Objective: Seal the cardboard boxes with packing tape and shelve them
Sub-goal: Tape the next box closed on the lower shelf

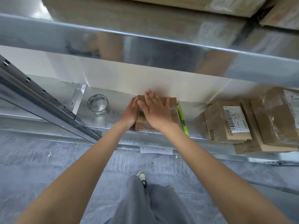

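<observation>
At the centre of the frame, the right hand (156, 113) presses flat, fingers straight, on the cardboard box (173, 109); the left hand (130, 112) cups its left side, fingers relaxed.

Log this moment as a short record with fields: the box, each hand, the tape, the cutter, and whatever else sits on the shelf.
box: small cardboard box on metal shelf
left hand: against box's left side
right hand: flat on top, fingers straight
tape: clear tape roll, left of box, apart
cutter: green utility knife beside box's right side
other: stacked parcels at right
</observation>
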The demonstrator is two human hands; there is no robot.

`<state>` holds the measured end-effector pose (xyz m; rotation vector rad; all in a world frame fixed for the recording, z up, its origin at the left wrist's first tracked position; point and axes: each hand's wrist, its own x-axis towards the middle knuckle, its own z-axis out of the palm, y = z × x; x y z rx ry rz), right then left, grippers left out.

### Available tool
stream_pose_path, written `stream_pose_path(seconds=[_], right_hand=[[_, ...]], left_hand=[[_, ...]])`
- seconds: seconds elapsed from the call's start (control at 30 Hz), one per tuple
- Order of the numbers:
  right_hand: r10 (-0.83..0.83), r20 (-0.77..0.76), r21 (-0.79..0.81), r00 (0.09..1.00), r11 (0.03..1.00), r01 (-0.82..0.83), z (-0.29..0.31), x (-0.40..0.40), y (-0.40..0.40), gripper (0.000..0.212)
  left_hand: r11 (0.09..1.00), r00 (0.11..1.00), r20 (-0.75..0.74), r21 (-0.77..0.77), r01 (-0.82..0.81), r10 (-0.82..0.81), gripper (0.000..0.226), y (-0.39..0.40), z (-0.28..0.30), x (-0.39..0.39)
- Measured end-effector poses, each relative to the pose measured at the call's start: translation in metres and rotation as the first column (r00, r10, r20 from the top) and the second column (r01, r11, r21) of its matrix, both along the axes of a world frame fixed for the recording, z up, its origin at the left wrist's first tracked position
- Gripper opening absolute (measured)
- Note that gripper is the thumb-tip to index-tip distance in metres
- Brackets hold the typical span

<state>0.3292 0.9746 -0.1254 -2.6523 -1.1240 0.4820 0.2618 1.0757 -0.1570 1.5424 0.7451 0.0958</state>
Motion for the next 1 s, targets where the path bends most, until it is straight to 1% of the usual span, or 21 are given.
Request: stream_pose_path(seconds=[0.07,0.13,0.23,0.3,0.4,0.47,0.57,0.6,0.63,0.67,0.7,0.73,0.77,0.8,0.83,0.87,0.9,0.93,1.0], right_hand=[[0.014,0.08,-0.059,0.997,0.998,-0.01,-0.007,-0.007,0.004,0.07],[0.023,0.12,-0.064,0.993,0.998,-0.015,-0.011,-0.011,-0.002,0.073],[0.069,0.173,0.039,0.982,0.996,-0.077,-0.015,-0.04,-0.032,0.078],[0.107,0.181,0.113,0.978,0.985,-0.129,-0.022,-0.068,-0.056,0.072],[0.092,0.219,0.146,0.971,0.981,-0.126,-0.034,-0.087,-0.068,0.067],[0.083,0.203,0.14,0.976,0.984,-0.113,-0.033,-0.086,-0.067,0.067],[0.101,0.099,0.227,0.99,0.966,-0.121,-0.018,-0.073,-0.069,0.062],[0.054,0.063,0.29,0.997,0.954,-0.07,-0.013,-0.066,-0.073,0.06],[-0.042,0.037,0.368,0.998,0.93,0.025,-0.011,-0.056,-0.077,0.059],[-0.176,-0.007,0.44,0.984,0.884,0.161,-0.01,-0.045,-0.08,0.058],[-0.307,-0.117,0.486,0.945,0.812,0.324,-0.009,-0.034,-0.082,0.059],[-0.388,-0.291,0.487,0.874,0.726,0.485,-0.009,-0.025,-0.083,0.059],[-0.413,-0.474,0.446,0.778,0.649,0.616,-0.007,-0.019,-0.083,0.059],[-0.401,-0.616,0.384,0.678,0.599,0.703,-0.007,-0.015,-0.082,0.058],[-0.383,-0.704,0.32,0.598,0.581,0.749,-0.007,-0.013,-0.081,0.055],[-0.375,-0.747,0.269,0.55,0.586,0.764,-0.007,-0.014,-0.081,0.053],[-0.376,-0.762,0.237,0.527,0.595,0.768,-0.007,-0.016,-0.08,0.052],[-0.38,-0.768,0.225,0.515,0.593,0.773,-0.005,-0.02,-0.08,0.053],[-0.36,-0.778,0.237,0.514,0.59,0.772,0.0,-0.032,-0.085,0.054]], left_hand=[[1.0,1.0,-0.007,-0.017,0.003,-0.003,0.041,0.001,0.0,0.001],[1.0,1.0,-0.016,-0.02,0.007,-0.008,0.037,0.0,0.002,-0.002],[1.0,1.0,0.001,0.009,0.013,-0.013,0.035,0.001,-0.004,-0.001],[1.0,1.0,-0.004,0.015,0.025,-0.025,0.04,0.002,-0.005,-0.001],[0.999,0.999,-0.018,0.008,0.032,-0.032,0.048,0.002,-0.005,-0.001],[0.999,0.999,-0.023,0.014,0.033,-0.033,0.049,0.001,-0.003,0.0],[1.0,1.0,-0.021,0.0,0.016,-0.016,0.049,0.0,-0.002,0.0],[1.0,1.0,-0.012,-0.003,-0.009,0.009,0.048,-0.002,-0.002,0.0],[0.998,0.998,-0.002,0.003,-0.059,0.059,0.047,-0.003,-0.002,-0.001],[0.991,0.991,0.005,0.011,-0.136,0.136,0.046,-0.005,-0.004,0.0],[0.973,0.973,0.01,0.008,-0.231,0.231,0.044,-0.007,-0.005,-0.001],[0.943,0.943,0.015,-0.025,-0.331,0.332,0.042,-0.01,-0.005,-0.003],[0.909,0.913,0.016,-0.104,-0.403,0.407,0.043,-0.013,-0.005,-0.007],[0.876,0.895,0.007,-0.207,-0.435,0.446,0.049,-0.018,-0.005,-0.011],[0.856,0.895,-0.001,-0.291,-0.427,0.446,0.053,-0.024,-0.006,-0.017],[0.857,0.91,0.0,-0.336,-0.39,0.414,0.055,-0.03,-0.007,-0.023],[0.879,0.931,0.004,-0.331,-0.342,0.364,0.054,-0.037,-0.007,-0.029],[0.898,0.944,0.016,-0.312,-0.309,0.33,0.052,-0.043,-0.005,-0.035],[0.912,0.944,0.04,-0.277,-0.303,0.326,0.047,-0.054,0.0,-0.045]])
